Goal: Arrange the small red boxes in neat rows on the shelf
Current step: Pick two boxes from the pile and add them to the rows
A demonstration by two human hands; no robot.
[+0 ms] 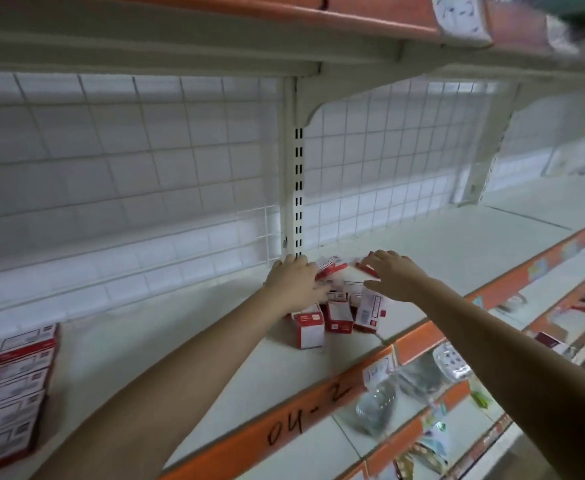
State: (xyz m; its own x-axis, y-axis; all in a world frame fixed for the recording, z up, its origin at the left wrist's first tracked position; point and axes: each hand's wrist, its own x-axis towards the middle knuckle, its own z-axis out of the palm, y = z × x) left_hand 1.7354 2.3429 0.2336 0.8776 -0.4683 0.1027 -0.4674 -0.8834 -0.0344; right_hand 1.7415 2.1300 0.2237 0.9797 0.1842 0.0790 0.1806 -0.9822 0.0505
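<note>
Loose heap of small red-and-white cardboard boxes (336, 306) on white metal shelf (457, 244): gathering step; left hand (292, 284) and right hand (393, 273) spread flat, grasping nothing; next, square them into rows.

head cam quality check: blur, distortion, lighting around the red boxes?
Head view: motion blur smears both the left hand and right hand and the print on the loose red boxes; wide-angle bend curves the shelf edges; light is soft and dim, with no hard glare; the top right corner is heavily smeared.
</note>
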